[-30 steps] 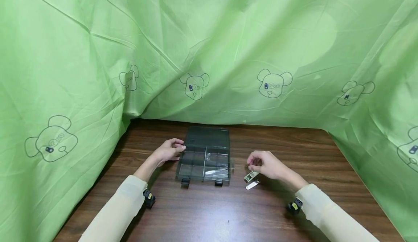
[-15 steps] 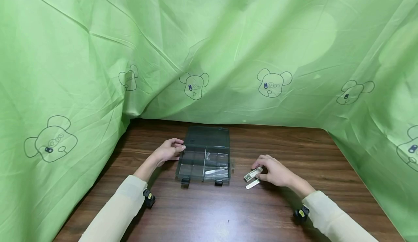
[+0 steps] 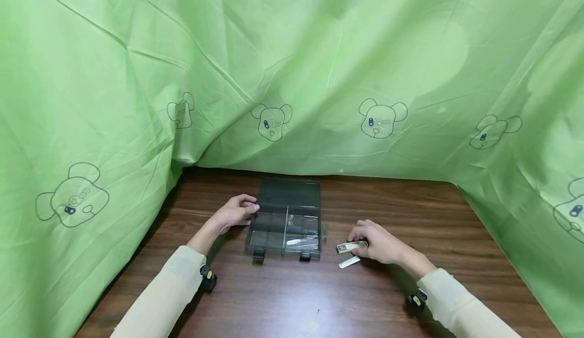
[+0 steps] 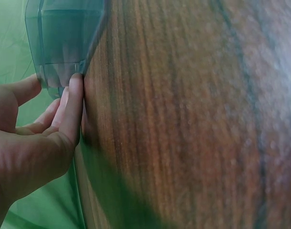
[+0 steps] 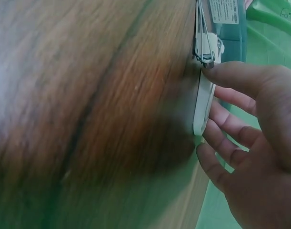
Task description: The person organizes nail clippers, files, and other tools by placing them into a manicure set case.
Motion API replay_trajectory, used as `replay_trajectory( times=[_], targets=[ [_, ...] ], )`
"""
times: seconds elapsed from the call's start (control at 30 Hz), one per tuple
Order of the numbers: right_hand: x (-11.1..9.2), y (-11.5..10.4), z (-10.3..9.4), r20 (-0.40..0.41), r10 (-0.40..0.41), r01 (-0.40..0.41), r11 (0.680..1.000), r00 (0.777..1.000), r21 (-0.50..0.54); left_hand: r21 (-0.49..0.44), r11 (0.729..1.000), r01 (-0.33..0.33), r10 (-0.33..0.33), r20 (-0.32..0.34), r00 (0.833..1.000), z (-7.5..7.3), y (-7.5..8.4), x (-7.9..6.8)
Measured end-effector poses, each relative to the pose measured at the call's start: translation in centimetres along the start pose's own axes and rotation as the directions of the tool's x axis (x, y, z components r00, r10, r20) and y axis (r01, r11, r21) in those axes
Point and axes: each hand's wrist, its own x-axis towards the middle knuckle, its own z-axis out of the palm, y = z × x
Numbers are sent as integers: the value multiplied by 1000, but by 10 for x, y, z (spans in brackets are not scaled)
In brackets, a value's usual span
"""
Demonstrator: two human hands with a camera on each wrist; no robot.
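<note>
A dark translucent compartment box (image 3: 269, 236) lies with its lid (image 3: 292, 192) folded back. My left hand (image 3: 235, 210) holds its left side, thumb at the upper edge and fingers lower down, as the left wrist view shows at the box corner (image 4: 64, 33). To the right of the box, my right hand (image 3: 376, 241) pinches a pale nail clipper (image 3: 348, 247) between thumb and fingers. In the right wrist view this clipper (image 5: 201, 105) passes behind the thumb. A smaller silver nail clipper (image 3: 349, 262) lies just in front of it on the table.
Slim shiny pieces (image 3: 302, 241) lie in the box's right compartment, beside a clear divider (image 3: 286, 229). Two black latches (image 3: 258, 256) stick out at the box's front. Green cloth (image 3: 319, 74) surrounds the brown wooden table (image 3: 255, 302) at the back and sides.
My right hand has come down around the larger nail clipper, which has turned and shifted slightly left. The smaller clipper has shifted slightly left too. My left hand stays on the box.
</note>
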Motion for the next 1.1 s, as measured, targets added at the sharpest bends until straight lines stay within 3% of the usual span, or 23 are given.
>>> replay_trajectory(
  times=[0.3,0.47,0.7,0.9,1.1],
  targets=[
    [7,-3,6,38,37,-38,999,999,23,11,1000,-6,6,3,1000,-1,-1,1],
    [7,-2,9,-7,40,-39,999,999,32,11,1000,-7,7,4,1000,-1,0,1],
    [13,-5,6,-61,37,-30,992,997,126,8,1000,-2,2,-5,1000,1,1,0],
    [25,-11,0,-88,82,-66,983,993,171,2,1000,-10,10,-8,1000,2,2,1],
    [43,-19,1,-122,77,-54,982,990,183,0,1000,-16,16,-32,999,3,0,-2]
  ],
)
